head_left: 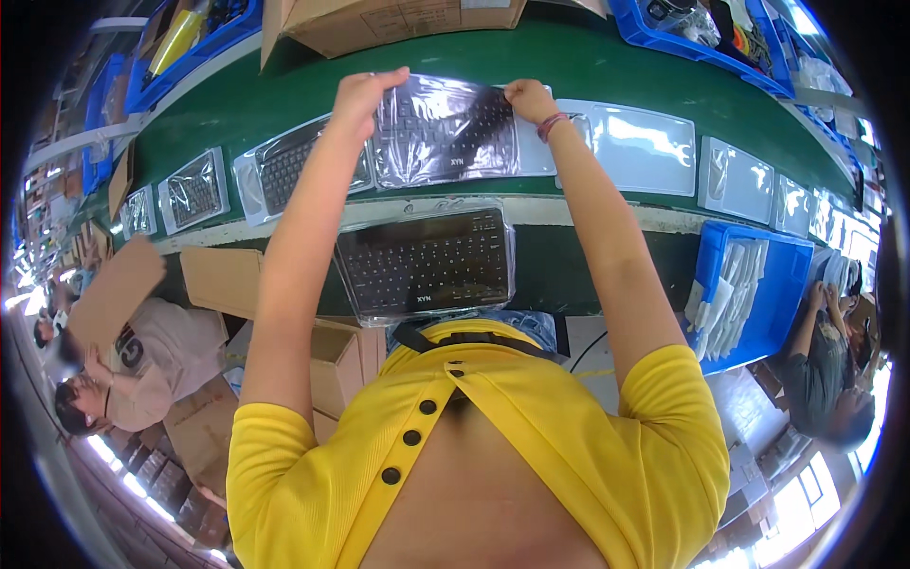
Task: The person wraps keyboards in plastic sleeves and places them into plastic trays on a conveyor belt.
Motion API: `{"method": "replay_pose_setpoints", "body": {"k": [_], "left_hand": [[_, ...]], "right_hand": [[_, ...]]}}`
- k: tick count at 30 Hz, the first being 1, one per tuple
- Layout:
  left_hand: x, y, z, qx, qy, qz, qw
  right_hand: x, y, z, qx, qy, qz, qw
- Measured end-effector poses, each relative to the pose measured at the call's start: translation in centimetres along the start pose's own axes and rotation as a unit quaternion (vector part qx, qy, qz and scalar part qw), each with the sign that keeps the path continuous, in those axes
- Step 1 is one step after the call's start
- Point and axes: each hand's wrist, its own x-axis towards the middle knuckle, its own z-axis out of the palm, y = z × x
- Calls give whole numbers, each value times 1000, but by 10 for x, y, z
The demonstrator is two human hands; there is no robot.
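Note:
A black keyboard in clear plastic wrapping (445,133) lies across the green bench, over a pale tray (537,159) that shows at its right side. My left hand (364,102) is closed on its far left corner, the thumb along the top edge. With fingers curled, my right hand (531,100) pinches the wrapping at the far right corner. Nearer to me, a second wrapped black keyboard (427,261) rests at the bench's near edge, touched by neither hand. Left of my left forearm lies another wrapped keyboard (289,171) on a tray.
Several pale trays (640,152) continue rightward along the bench. A cardboard box (398,28) stands at the far side. Blue crates (654,38) hold assorted parts. A blue bin (758,313) with white packets is at right. People work at left (161,351) and right (825,370).

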Motion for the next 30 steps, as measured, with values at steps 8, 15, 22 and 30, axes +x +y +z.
{"method": "replay_pose_setpoints", "body": {"k": [8, 15, 22, 30], "left_hand": [[43, -51, 11, 0, -33, 16, 999], [85, -113, 8, 390, 52, 160, 905], [83, -109, 6, 714, -11, 304, 631], [71, -99, -8, 580, 52, 194, 790]], "right_hand": [[-40, 4, -13, -152, 166, 34, 974], [-82, 25, -16, 96, 209, -62, 971], [-85, 17, -19, 85, 155, -53, 983], [-110, -17, -20, -119, 4, -160, 980]]}}
